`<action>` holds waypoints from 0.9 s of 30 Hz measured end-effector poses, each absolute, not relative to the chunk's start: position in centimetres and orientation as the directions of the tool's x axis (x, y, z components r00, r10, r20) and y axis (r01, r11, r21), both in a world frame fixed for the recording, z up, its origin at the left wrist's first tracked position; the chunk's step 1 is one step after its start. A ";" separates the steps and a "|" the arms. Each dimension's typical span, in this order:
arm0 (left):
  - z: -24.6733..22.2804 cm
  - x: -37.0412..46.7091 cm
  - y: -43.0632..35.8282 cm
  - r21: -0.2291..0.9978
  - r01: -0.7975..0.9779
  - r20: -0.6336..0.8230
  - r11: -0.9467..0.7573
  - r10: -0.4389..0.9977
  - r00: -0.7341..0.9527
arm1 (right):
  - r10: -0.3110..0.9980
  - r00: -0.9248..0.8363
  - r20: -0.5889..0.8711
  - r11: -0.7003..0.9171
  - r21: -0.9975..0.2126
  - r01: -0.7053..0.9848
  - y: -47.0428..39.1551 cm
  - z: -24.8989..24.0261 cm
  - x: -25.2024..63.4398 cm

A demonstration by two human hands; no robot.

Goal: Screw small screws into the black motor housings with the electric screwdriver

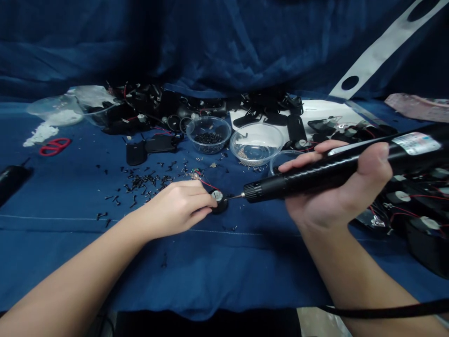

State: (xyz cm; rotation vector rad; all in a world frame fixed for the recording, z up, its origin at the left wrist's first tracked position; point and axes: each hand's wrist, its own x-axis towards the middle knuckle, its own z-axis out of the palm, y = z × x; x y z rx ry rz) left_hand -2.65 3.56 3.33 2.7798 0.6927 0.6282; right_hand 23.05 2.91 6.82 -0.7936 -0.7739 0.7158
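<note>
One glossy, cylindrical screwdriver point(308, 175) is grasped by the right hand point(322, 206), while the left hand point(178, 203) pinches a small round black part point(221, 207) over blue cloth point(210, 271).

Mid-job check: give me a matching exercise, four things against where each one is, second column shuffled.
Column one:
1. Labelled black driver
2. Small round part
3. Red loop handles
4. White strip with holes

Column two:
A. Upper right of the picture
B. Held in the right hand
C. Touched by the left hand
D. Beside loose white material

Pairs: 1-B, 2-C, 3-D, 4-A
</note>
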 end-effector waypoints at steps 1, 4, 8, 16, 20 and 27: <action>3.4 -2.6 3.5 0.268 0.409 0.350 -0.872 0.484 0.802 | 0.793 0.516 0.324 0.507 -0.821 -0.262 2.9 6.8 23.1; 3.6 -2.6 3.3 0.177 0.421 0.336 -0.889 0.457 0.823 | 0.789 0.512 0.340 0.524 -0.808 -0.271 3.1 6.7 23.1; 4.1 -2.3 3.0 0.013 0.433 0.337 -0.901 0.412 0.847 | 0.788 0.490 0.373 0.547 -0.790 -0.277 3.2 6.5 23.2; 4.8 -1.4 2.3 -0.170 0.437 0.323 -0.883 0.369 0.872 | 0.793 0.478 0.378 0.552 -0.778 -0.300 3.1 6.6 23.1; 5.0 -1.3 2.2 -0.196 0.435 0.297 -0.879 0.369 0.881 | 0.784 0.484 0.388 0.565 -0.768 -0.300 3.2 6.6 23.1; 4.9 -1.0 2.0 -0.225 0.427 0.252 -0.876 0.371 0.894 | 0.771 0.502 0.393 0.577 -0.764 -0.288 3.2 6.6 23.1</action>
